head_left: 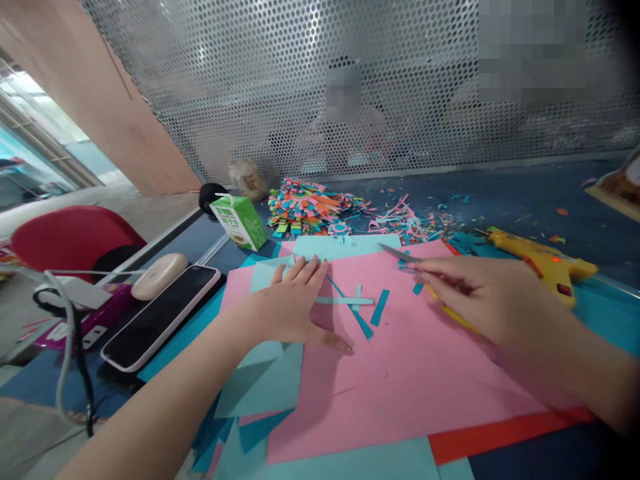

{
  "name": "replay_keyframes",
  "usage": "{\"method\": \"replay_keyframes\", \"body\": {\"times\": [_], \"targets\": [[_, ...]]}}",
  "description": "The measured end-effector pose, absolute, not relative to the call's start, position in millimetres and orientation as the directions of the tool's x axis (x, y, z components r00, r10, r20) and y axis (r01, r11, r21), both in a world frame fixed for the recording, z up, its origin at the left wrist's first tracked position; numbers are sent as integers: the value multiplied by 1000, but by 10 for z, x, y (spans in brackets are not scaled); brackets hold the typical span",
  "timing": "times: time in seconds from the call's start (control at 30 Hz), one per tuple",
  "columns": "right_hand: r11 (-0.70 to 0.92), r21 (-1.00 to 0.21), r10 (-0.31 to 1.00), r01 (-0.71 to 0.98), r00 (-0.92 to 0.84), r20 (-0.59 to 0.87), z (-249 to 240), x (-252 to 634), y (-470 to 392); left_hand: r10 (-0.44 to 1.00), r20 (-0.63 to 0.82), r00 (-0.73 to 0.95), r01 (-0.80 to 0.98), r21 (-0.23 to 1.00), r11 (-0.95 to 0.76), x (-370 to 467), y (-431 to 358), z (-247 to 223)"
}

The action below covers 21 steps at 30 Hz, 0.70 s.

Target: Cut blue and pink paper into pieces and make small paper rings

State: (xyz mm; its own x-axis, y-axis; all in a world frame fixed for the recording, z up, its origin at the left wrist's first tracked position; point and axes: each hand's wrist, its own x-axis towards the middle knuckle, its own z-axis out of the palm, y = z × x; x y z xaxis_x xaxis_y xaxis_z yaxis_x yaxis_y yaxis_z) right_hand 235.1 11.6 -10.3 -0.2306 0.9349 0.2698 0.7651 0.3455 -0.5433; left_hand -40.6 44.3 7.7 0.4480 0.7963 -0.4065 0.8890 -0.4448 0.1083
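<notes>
Thin blue paper strips (380, 308) lie mid-frame on a flat pink paper sheet (400, 387) — the spread-out left hand (287, 307) could push them away if it slides; the right hand (485, 293) grips yellow-handled metal scissors (395, 252).

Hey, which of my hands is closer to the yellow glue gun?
Your right. The right hand is just left of the glue gun in the view, close beside it; the left hand is much farther left, across the pink paper.
</notes>
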Motion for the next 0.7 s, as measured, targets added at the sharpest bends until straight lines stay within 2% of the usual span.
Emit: {"method": "replay_keyframes", "body": {"times": [0.13, 0.23, 0.4, 0.57, 0.7], "targets": [[552, -349, 833, 757, -485, 265, -135, 2299, 74, 760, -453, 467, 876, 115, -469, -462, 470, 196], [616, -192, 778, 764, -553, 297, -151, 2342, 88, 759, -452, 468, 876, 128, -465, -510, 481, 281], [595, -194, 767, 780, -479, 428, -179, 2339, 122, 750, -522, 406, 890, 41, -453, -546, 479, 255], [640, -262, 745, 722, -500, 441, -179, 2235, 119, 765, -503, 402, 889, 16, -457, -537, 458, 177], [669, -271, 724, 692, -527, 444, -215, 2207, 118, 779, -469, 417, 886, 20, -463, -527, 440, 194]]}}
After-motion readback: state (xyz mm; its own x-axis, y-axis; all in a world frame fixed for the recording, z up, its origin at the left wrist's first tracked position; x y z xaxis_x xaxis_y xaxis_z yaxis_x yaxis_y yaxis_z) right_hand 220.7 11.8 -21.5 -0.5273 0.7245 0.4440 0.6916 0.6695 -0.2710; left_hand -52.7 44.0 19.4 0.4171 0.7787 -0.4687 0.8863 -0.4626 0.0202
